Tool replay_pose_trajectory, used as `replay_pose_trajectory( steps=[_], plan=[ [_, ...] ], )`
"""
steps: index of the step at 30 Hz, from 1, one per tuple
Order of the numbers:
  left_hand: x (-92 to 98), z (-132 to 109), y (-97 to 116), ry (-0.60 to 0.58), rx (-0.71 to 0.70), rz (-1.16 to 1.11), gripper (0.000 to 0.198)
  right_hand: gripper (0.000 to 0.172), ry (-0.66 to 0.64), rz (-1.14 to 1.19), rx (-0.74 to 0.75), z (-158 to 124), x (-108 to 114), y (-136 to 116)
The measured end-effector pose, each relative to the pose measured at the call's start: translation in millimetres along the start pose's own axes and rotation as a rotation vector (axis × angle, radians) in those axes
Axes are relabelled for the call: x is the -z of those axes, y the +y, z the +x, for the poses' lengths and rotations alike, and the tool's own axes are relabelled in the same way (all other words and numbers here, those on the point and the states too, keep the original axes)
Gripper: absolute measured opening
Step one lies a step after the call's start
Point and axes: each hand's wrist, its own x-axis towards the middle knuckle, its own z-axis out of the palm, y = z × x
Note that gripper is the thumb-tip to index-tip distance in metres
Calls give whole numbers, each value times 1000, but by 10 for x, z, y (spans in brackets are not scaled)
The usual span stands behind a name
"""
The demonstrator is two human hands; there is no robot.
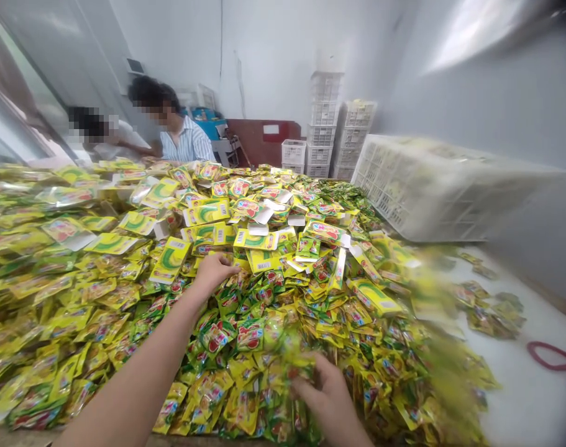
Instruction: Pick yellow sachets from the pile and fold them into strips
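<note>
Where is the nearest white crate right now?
In the head view, the nearest white crate is on the right, beside the heap of packets, with the white tabletop in front of it and the stacked crates to its left, farther back.

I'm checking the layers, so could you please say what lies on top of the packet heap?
Yellow cartons, some with white flaps showing, lie on the packet heap; whatever they cover cannot be seen.

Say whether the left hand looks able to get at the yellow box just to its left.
Probably yes: the box lies close by atop the packets, its broad face uncovered, and nothing seems to block the left hand.
</note>
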Motion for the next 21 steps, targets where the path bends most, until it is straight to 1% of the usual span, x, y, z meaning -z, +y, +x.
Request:
replay_pose_trajectory(
  steps=[2, 5, 8, 10, 12, 14, 16, 17, 18, 19, 20, 21],
  plan=[
    [147, -38, 13, 29, -46, -54, 30, 42, 9, 30, 1, -9, 10, 27],
    [492, -147, 35, 145, -103, -160, 34, 41, -10, 9, -3, -29, -7, 3],
    [823, -292, 54, 254, -126, -303, 40, 36, -35, 16, 8, -27, -56, -82],
    [970, -448, 63, 253, -131, -420, 39, 32, -20, 56, 34, -6, -86, -158],
    [1027, -698, 64, 196, -130, -529, 37, 29, 31, 72, 62, 18, -101, -249],
    [977, -1069, 51, 103, -113, -606, 37, 27, 110, 81, 109, 28, -105, -353],
    [817, -1541, 15, -9, -99, -594, 40, 24, 134, 136, 123, 17, -113, -444],
    [703, -1794, -13, -53, -118, -527, 40, 23, 114, 180, 109, 3, -127, -474],
    [571, -2045, -46, -118, -186, -413, 40, 24, 79, 228, 81, -16, -151, -486],
    [426, -2282, -81, -197, -310, -323, 39, 26, 41, 273, 49, -41, -184, -478],
    [274, -2497, -117, -251, -416, -267, 39, 29, 20, 310, 28, -71, -228, -448],
    [121, -2681, -149, -270, -476, -237, 42, 30, 23, 334, 28, -108, -281, -398]
  ],
)
